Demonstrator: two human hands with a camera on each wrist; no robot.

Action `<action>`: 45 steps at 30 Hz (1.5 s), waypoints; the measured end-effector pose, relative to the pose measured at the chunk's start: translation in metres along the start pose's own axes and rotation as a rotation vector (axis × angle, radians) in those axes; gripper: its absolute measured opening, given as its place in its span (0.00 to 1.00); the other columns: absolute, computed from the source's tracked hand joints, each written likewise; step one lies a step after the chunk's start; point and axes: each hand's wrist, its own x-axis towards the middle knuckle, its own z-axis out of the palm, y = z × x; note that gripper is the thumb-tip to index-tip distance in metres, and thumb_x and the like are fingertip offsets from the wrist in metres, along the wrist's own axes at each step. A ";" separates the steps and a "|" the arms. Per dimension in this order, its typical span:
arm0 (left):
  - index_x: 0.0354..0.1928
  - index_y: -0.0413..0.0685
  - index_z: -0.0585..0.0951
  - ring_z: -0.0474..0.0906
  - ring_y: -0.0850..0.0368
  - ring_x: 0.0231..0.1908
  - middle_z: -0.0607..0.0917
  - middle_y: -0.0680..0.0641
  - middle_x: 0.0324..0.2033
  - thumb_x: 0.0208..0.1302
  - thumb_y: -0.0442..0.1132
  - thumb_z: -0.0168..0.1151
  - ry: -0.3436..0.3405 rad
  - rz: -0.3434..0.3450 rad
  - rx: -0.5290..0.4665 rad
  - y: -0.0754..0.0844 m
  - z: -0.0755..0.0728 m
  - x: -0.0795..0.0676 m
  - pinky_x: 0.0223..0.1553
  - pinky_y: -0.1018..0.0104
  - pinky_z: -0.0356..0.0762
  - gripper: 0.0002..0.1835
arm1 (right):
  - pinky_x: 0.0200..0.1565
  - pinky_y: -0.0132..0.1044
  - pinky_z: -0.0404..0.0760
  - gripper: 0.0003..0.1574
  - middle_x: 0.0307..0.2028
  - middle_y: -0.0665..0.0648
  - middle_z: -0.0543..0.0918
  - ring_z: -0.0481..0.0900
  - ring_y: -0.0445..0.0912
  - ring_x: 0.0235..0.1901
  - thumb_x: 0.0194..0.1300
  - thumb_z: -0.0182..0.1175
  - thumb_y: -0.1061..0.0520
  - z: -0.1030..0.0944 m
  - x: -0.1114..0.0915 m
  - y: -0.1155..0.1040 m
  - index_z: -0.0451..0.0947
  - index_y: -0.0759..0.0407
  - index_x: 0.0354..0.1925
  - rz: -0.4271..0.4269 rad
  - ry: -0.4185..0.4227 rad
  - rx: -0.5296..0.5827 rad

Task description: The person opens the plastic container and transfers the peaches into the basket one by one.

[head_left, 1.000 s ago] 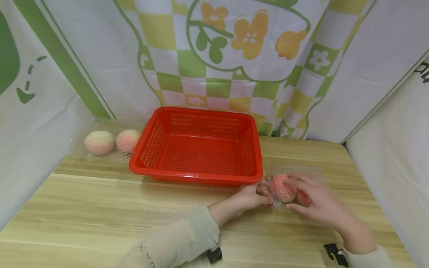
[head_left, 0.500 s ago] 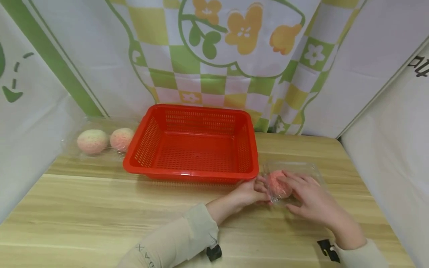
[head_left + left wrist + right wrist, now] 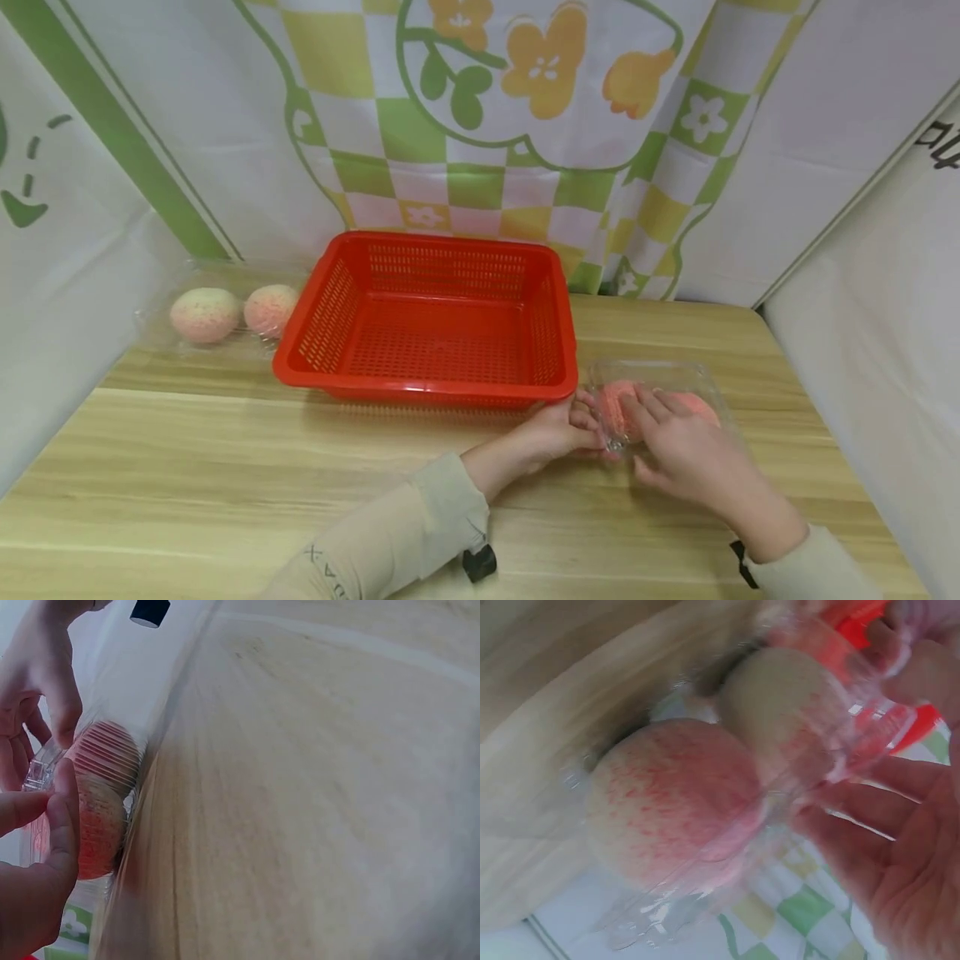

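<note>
A clear plastic clamshell box (image 3: 675, 368) lies on the table right of the basket. Inside it are two peaches, one peach (image 3: 675, 799) blushed pink and another peach (image 3: 780, 701) paler on the side seen from the right wrist. My left hand (image 3: 551, 433) pinches the box's near-left edge between thumb and fingers. Over the box, my right hand (image 3: 693, 458) has its fingers extended and touching the clear plastic above the peaches; it partly hides them in the head view. In the left wrist view, the left hand (image 3: 37, 877) and right hand (image 3: 37, 667) both meet at the box's edge.
A red plastic basket (image 3: 427, 389) with slotted sides stands mid-table, close to the left hand. Behind its left side sits another clear box (image 3: 161, 333) with two peaches (image 3: 205, 316). A checked curtain (image 3: 480, 179) hangs along the table's back edge.
My right hand has slid slightly left across the box, uncovering more of the right-hand peach. The left hand keeps its place at the box's edge. The head view has shifted a little.
</note>
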 end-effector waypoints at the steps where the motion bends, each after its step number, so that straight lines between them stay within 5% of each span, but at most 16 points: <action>1: 0.53 0.41 0.67 0.79 0.59 0.30 0.79 0.45 0.30 0.60 0.17 0.59 0.000 -0.002 -0.004 0.000 0.000 0.000 0.42 0.62 0.87 0.23 | 0.52 0.56 0.83 0.41 0.56 0.72 0.80 0.81 0.64 0.53 0.46 0.67 0.53 0.002 -0.001 0.001 0.76 0.71 0.59 -0.012 0.015 -0.009; 8: 0.53 0.41 0.68 0.81 0.59 0.27 0.79 0.48 0.26 0.60 0.19 0.61 0.019 -0.003 -0.009 -0.001 0.002 0.002 0.37 0.65 0.86 0.23 | 0.37 0.49 0.87 0.39 0.53 0.74 0.82 0.85 0.63 0.46 0.45 0.63 0.54 0.013 -0.004 0.007 0.77 0.72 0.56 -0.103 0.161 -0.063; 16: 0.52 0.42 0.67 0.82 0.58 0.27 0.79 0.47 0.26 0.60 0.18 0.60 0.010 -0.010 -0.004 0.000 -0.001 0.003 0.39 0.64 0.87 0.22 | 0.32 0.48 0.87 0.38 0.53 0.73 0.82 0.86 0.62 0.46 0.43 0.61 0.57 0.018 -0.005 0.013 0.78 0.71 0.55 -0.135 0.214 -0.053; 24: 0.53 0.41 0.67 0.86 0.54 0.29 0.79 0.46 0.26 0.61 0.19 0.59 0.004 -0.026 -0.018 0.000 -0.001 0.006 0.43 0.60 0.87 0.22 | 0.33 0.52 0.87 0.28 0.45 0.70 0.86 0.89 0.61 0.38 0.62 0.46 0.51 0.033 -0.009 0.027 0.81 0.69 0.48 -0.214 0.440 0.003; 29: 0.54 0.41 0.67 0.86 0.53 0.29 0.78 0.46 0.26 0.62 0.18 0.57 -0.012 -0.034 -0.028 0.001 -0.001 0.009 0.45 0.58 0.87 0.22 | 0.32 0.49 0.87 0.30 0.43 0.69 0.87 0.89 0.59 0.36 0.71 0.40 0.49 0.040 -0.011 0.032 0.81 0.69 0.45 -0.235 0.502 -0.011; 38: 0.59 0.40 0.66 0.83 0.57 0.27 0.77 0.46 0.28 0.63 0.19 0.56 -0.045 -0.085 -0.043 -0.001 -0.004 0.015 0.45 0.60 0.87 0.24 | 0.33 0.48 0.87 0.30 0.39 0.67 0.88 0.89 0.58 0.34 0.74 0.49 0.45 0.054 -0.012 0.038 0.84 0.70 0.42 -0.276 0.668 0.026; 45: 0.52 0.40 0.68 0.85 0.58 0.30 0.80 0.48 0.29 0.65 0.21 0.57 -0.046 -0.091 -0.006 -0.001 -0.002 0.016 0.45 0.65 0.85 0.17 | 0.32 0.47 0.87 0.27 0.36 0.66 0.89 0.89 0.57 0.33 0.73 0.51 0.49 0.055 -0.011 0.042 0.85 0.71 0.37 -0.287 0.709 0.007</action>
